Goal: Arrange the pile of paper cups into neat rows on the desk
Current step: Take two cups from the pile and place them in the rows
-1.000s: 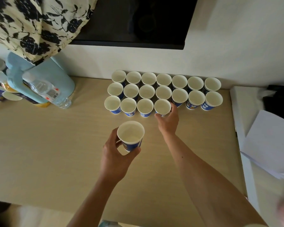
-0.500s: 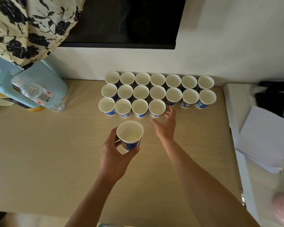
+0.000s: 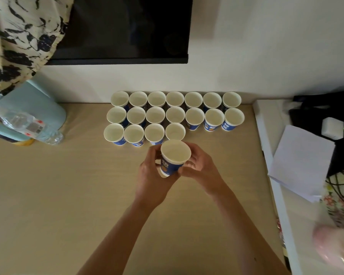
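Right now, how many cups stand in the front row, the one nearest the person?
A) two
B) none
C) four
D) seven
C: the front row holds four cups, while both rows behind it hold seven; another cup is held between the left hand and right hand.

Honestly nothing here is actually readable. The blue bands on the paper cups [image 3: 212,127] have white characters printed on them, and the held cup [image 3: 172,162] shows an orange mark on its band, but it's all too small and blurry to make out. Same deal with the water bottle [image 3: 26,126]: red-and-white label, no legible text.
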Demonstrator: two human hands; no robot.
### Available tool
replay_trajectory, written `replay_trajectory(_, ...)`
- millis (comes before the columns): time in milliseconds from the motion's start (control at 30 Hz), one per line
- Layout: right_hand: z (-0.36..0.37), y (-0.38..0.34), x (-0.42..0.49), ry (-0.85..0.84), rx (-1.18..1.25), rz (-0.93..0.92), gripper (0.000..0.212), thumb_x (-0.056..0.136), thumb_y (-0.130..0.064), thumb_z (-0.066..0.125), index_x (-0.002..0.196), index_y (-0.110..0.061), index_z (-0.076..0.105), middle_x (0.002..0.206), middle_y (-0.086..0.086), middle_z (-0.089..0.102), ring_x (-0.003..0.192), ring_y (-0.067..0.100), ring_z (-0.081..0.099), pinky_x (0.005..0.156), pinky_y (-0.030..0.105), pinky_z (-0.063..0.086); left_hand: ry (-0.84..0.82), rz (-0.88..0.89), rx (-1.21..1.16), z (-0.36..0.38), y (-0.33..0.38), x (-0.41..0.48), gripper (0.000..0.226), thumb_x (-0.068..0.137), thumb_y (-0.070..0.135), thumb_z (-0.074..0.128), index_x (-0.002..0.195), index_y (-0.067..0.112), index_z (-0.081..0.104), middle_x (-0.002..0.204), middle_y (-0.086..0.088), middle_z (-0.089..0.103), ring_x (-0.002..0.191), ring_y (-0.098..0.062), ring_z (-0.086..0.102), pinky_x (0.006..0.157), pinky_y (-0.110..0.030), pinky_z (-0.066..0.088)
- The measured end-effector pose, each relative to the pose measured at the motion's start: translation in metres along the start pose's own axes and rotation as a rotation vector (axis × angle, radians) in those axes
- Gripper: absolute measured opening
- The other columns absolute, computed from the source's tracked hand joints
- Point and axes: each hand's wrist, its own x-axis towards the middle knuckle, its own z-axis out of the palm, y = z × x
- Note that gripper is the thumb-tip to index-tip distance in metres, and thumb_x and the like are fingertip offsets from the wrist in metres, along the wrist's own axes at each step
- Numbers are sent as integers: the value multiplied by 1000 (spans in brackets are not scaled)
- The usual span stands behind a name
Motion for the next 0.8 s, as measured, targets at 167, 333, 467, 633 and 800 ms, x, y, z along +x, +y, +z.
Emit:
replay_trajectory(167,-16,-1,2,70,-44,-53,66,64,-21,86,125,-13,60,120,9,69,116,29,64,101,47,52,-88,77,98,15,4,9,76,66,22,91,132,18,53,121,11,65,111,-8,62,89,-26,53)
replay_trajectory(333,-36,22,29,451,-173,-33,58,63,-22,89,114,-26,63,108,-4,71,95,18,70,85,39,59,-76,-14,140,12,-6,3,77,68,23,92,134,23,52,131,16,57,117,-3,56,94,-26,50)
replay_trajectory(467,-44,50,53,554,-259,16,55,70,-11,87,116,-21,59,101,-7,69,83,12,67,83,43,60,-60,-72,133,6,-15,-5,68,71,21,90,129,24,55,128,17,59,116,0,56,91,-23,51)
replay_trajectory(633,-43,65,76,582,-338,11,62,70,-10,85,110,-44,52,101,-17,65,81,7,64,83,42,59,-52,-111,142,-2,-25,-9,63,73,21,89,127,26,57,127,19,60,115,2,57,88,-17,50)
replay_trajectory(800,-41,77,84,599,-359,35,62,69,-12,84,109,-45,50,98,-21,64,80,0,63,86,45,58,-48,-119,134,-6,-28,-8,61,74,21,88,126,26,59,126,18,61,114,4,57,85,-12,48)
